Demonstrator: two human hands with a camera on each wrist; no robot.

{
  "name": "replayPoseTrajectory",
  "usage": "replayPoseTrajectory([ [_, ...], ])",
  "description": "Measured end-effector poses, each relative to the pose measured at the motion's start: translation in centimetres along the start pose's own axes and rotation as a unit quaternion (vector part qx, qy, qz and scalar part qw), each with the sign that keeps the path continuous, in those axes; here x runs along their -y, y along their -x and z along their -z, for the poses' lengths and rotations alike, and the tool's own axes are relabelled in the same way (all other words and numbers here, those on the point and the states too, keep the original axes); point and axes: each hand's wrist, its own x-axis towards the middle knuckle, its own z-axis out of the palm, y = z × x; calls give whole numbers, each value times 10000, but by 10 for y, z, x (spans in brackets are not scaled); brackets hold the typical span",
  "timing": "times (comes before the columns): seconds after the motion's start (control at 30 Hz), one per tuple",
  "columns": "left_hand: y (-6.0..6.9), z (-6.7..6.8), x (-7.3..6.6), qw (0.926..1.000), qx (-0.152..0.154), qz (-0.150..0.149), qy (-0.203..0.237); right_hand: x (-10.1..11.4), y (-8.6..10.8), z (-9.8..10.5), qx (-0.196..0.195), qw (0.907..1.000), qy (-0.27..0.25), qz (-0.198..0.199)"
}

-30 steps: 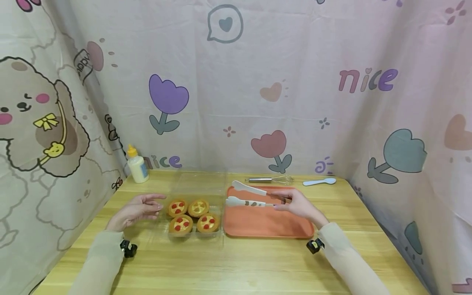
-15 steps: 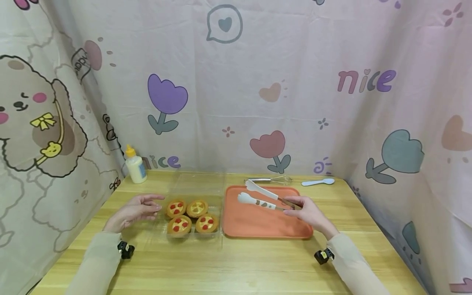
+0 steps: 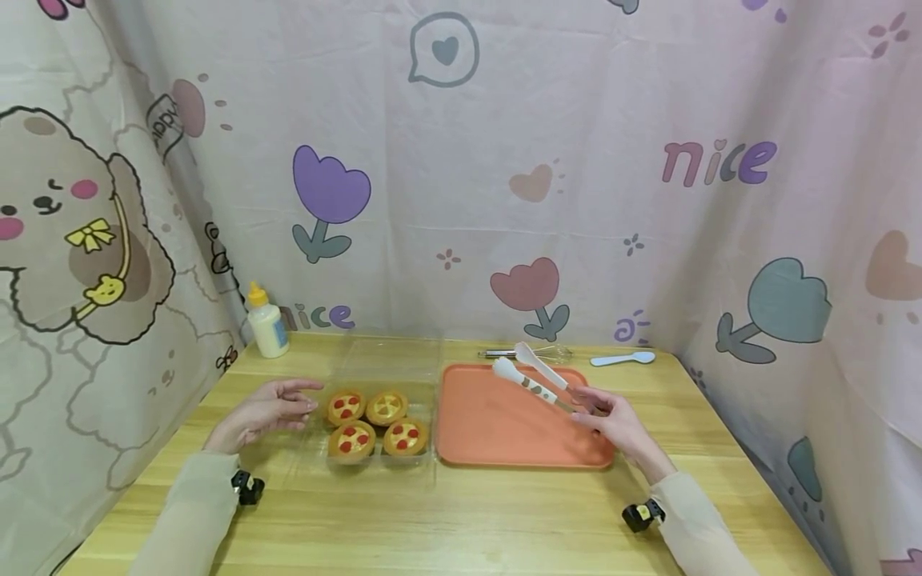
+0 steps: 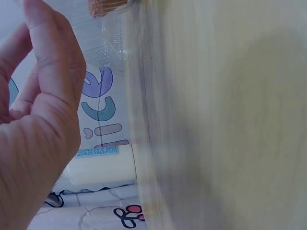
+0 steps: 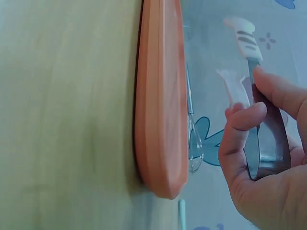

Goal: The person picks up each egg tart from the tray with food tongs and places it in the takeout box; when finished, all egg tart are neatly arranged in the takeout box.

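My right hand holds a pair of tongs above the right part of an orange tray. The tongs have white paw-like tips, spread apart and pointing away to the left. In the right wrist view, thumb and fingers pinch the metal arms of the tongs. At the left side of a clear plastic box, my left hand hovers with fingers loosely extended and nothing held. Inside the box sit several egg tarts with red and yellow toppings. Whether the left fingertips touch the box I cannot tell.
Behind the tray lie a whisk and a pale blue spoon. A white bottle with a yellow cap stands at the back left corner. A printed curtain hangs close behind the wooden table.
My right hand has drawn back to the right and toward me, and the tongs have swung so their tips point further away. The left hand has stayed nearly in place.
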Motion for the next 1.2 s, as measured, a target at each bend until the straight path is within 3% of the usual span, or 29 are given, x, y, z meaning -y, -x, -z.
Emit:
replayPoseTrajectory([
  [0.37,1,-1,-2,10000,-57,43,61,-9,11,12,-628,9963,-491,-321],
  [0.67,0,1,1,9999,-85,53,6,-15,17,26,-703,9948,-639,-354],
  [1.2,-1,0,3,9999,-55,9,111,-30,28,50,-1212,9887,-638,-609],
])
